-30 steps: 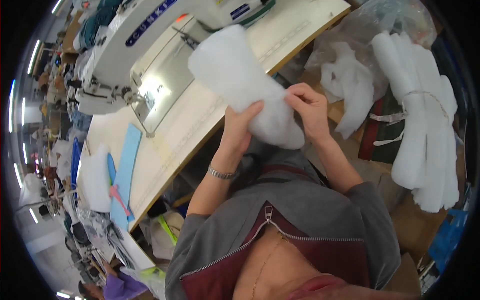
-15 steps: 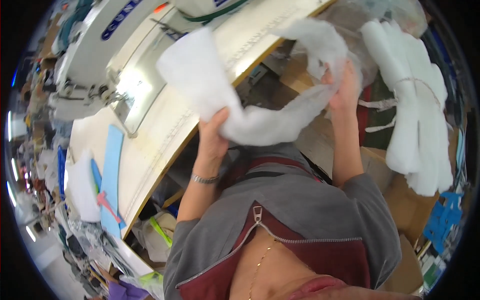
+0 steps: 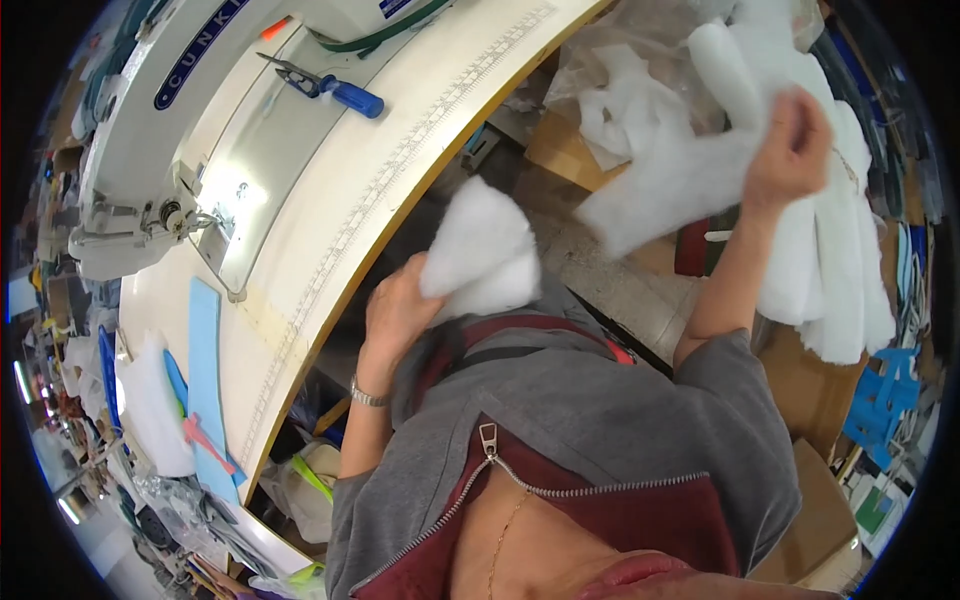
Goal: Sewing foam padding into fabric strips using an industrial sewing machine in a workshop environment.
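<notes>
In my left hand (image 3: 395,305) is a small folded piece of white batting (image 3: 485,250), pinched between thumb and fingers beside the table edge. My right hand (image 3: 793,150), slightly blurred, is closed at the end of another strip of white batting (image 3: 680,185). That strip stretches out leftward, its free end blurred over the floor gap. Just beyond my right hand lies a bundle of white batting rolls (image 3: 825,260), partly hidden by the hand. More loose batting (image 3: 635,100) rests in clear plastic at the far right.
A sewing machine (image 3: 135,215) stands on the white table (image 3: 300,260) at the left. A blue-handled screwdriver (image 3: 352,97) and thread snips (image 3: 292,72) lie behind it. A light blue strip (image 3: 205,340) and a pink tool (image 3: 200,435) are nearer. Cardboard boxes (image 3: 815,390) stand at the right.
The long batting between my hands is now two separate pieces. My right hand has swung right and up with one strip; my left has moved down, left of my lap, with the other.
</notes>
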A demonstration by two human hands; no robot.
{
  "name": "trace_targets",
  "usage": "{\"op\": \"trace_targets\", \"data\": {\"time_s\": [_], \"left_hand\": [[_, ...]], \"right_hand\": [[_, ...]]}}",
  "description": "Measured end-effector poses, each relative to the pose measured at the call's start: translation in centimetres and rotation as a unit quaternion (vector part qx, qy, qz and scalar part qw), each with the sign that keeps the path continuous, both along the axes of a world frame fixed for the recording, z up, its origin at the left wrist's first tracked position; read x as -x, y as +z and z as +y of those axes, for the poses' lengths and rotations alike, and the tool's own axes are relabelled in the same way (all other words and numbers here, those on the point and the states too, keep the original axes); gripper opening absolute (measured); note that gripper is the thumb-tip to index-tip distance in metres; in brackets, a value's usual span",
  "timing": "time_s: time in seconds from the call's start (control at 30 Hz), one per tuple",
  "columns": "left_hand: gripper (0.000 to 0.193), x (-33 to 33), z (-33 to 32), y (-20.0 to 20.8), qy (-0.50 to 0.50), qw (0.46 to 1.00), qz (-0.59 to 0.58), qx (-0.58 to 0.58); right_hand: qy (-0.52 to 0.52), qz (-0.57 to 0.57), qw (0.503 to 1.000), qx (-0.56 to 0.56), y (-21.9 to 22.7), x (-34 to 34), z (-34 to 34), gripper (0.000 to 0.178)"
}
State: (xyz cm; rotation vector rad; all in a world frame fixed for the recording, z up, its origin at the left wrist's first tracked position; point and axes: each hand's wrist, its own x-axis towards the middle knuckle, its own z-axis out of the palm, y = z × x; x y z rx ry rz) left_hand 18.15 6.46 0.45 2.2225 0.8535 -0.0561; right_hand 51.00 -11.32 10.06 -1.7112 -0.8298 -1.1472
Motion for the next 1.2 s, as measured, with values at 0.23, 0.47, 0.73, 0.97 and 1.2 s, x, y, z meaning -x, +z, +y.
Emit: {"op": "trace_targets", "data": {"time_s": [0.23, 0.47, 0.73, 0.97, 1.2], "left_hand": [[0.040, 0.2, 0.1, 0.2, 0.022, 0.998, -0.028, 0.059], [0.040, -3.5, -0.9, 1.1, 0.088, 0.903, -0.208, 0.365], [0.038, -8.0, -1.6, 0.8, 0.157, 0.821, -0.249, 0.489], [0.042, -11.2, -2.4, -0.4, 0.184, 0.804, -0.240, 0.512], [0.041, -13.6, -3.8, -1.0, 0.235, 0.696, -0.314, 0.601]], "right_hand": [[-0.005, 0.019, 0.999, 0.045, 0.2, -1.5, -0.1, 0.010], [-0.173, 0.323, 0.763, 0.533, -20.2, -9.6, -0.3, 0.032], [-0.209, 0.339, 0.732, 0.553, -14.8, -9.2, -0.4, 0.030], [0.113, 0.373, 0.872, 0.295, -11.7, -2.7, 1.7, 0.022], [0.385, 0.527, 0.742, 0.152, -12.1, 7.8, 3.9, 0.011]]}}
